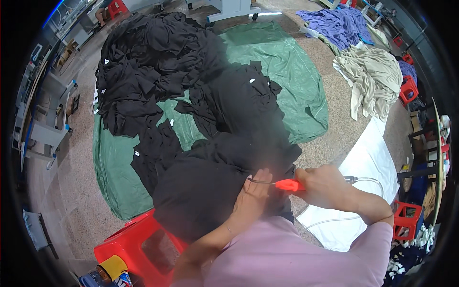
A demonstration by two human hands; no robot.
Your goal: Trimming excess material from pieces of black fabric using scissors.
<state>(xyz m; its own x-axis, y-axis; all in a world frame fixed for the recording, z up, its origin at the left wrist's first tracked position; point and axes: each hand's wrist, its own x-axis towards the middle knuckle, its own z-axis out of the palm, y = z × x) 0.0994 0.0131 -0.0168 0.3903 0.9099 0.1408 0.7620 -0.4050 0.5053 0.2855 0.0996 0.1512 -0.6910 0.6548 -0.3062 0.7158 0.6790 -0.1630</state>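
My right hand (322,185) is wrapped round a red air blow gun (289,185) with a thin metal nozzle pointing left. From its back end a clear hose (373,180) loops off to the right. The nozzle reaches across my left hand (256,193), which lies on a black garment (201,189) heaped over my lap, fingers stretched out against the cloth. Just beyond the hands the picture is hazy and the fabric detail blurs. More black garments (244,98) with small white tags continue ahead, joined in view to a large black pile (158,52).
A green sheet (301,91) lies under the black pile. To my left stands a red plastic stool (143,244) with a yellow tape roll (113,268) beside it. White cloth (368,162), beige garments (375,79) and purple garments (337,26) cover floor on the right.
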